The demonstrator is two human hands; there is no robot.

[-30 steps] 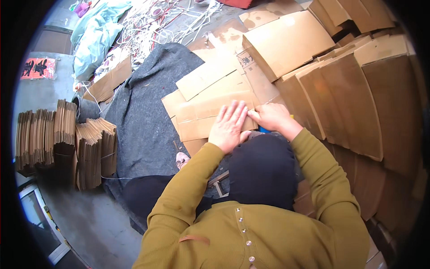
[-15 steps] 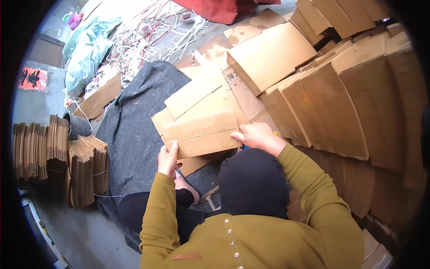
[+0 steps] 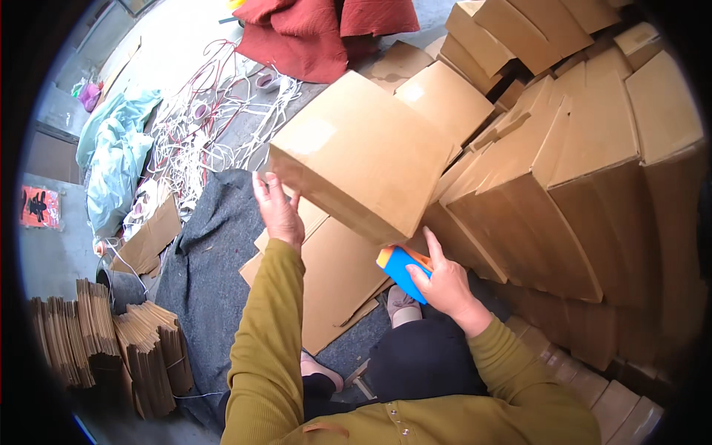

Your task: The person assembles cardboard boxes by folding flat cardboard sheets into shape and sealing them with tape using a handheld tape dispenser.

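Observation:
A large flat-topped cardboard carton [image 3: 363, 148] is tilted in front of me, its narrow side facing me. My left hand [image 3: 282, 211] is at its left end with fingers stretched and apart, near or against the narrow side; exact contact is unclear. A handheld tool [image 3: 406, 273] with a blue body and orange parts sits in my right hand [image 3: 447, 285]. That hand's index finger points up toward the carton's lower right corner. Beneath the carton, flat cardboard sheets [image 3: 337, 274] lie on a dark grey cloth [image 3: 215, 245]; the carton hides part of them.
Rows of folded cartons [image 3: 519, 222] crowd the right side. Bundled flat cardboard [image 3: 144, 348] stands at the lower left beside a dark bucket [image 3: 122, 289]. Farther off are tangled white and red straps [image 3: 215, 119], a pale green plastic sheet [image 3: 115, 163] and a red quilted cloth [image 3: 304, 37].
Both hands were gripping a narrow cardboard piece; now the large carton is tilted before them. My left fingers have spread. The tool, mostly hidden before, shows clearly. The view has shifted.

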